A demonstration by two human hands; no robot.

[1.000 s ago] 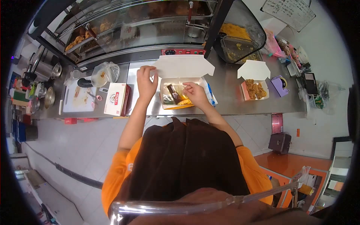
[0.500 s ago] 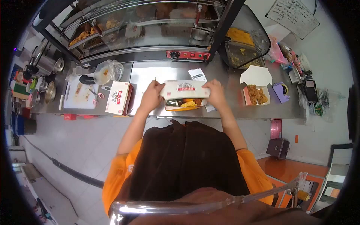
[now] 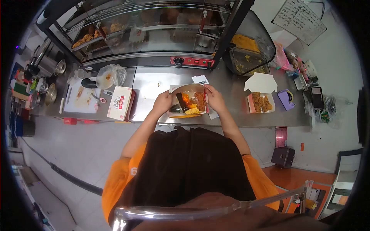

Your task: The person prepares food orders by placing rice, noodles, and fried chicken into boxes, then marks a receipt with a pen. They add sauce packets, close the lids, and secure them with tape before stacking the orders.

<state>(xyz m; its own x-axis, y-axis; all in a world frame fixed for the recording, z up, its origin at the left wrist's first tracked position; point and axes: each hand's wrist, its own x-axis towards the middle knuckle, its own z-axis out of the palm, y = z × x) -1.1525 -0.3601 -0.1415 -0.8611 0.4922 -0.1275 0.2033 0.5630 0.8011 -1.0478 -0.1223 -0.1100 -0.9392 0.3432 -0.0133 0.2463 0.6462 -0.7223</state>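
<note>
An open takeaway food box (image 3: 187, 116) sits at the counter's front edge with its lid tipped back. Inside lie browned fried chicken (image 3: 200, 101), a yellow food (image 3: 193, 111), something orange-red and a dark item at the left that I cannot identify. My left hand (image 3: 163, 102) is closed on the box's left side. On the far right corner, by the lid, my right hand (image 3: 213, 97) has its fingers closed, the thumb near the lid edge. A paper slip (image 3: 200, 79) lies just behind the box.
A closed printed box (image 3: 121, 103) stands left, near a white cutting board (image 3: 73, 102). On the right are an open box of fried chicken (image 3: 261, 102) and a purple tape dispenser (image 3: 285, 99). A glass warming cabinet (image 3: 146, 54) spans the back; a lidded food pan (image 3: 248, 68) adjoins it.
The lid, which was lowered partway with its printed face showing, has swung back and the food now shows. My hands have moved from the lid's ends to the box's sides.
</note>
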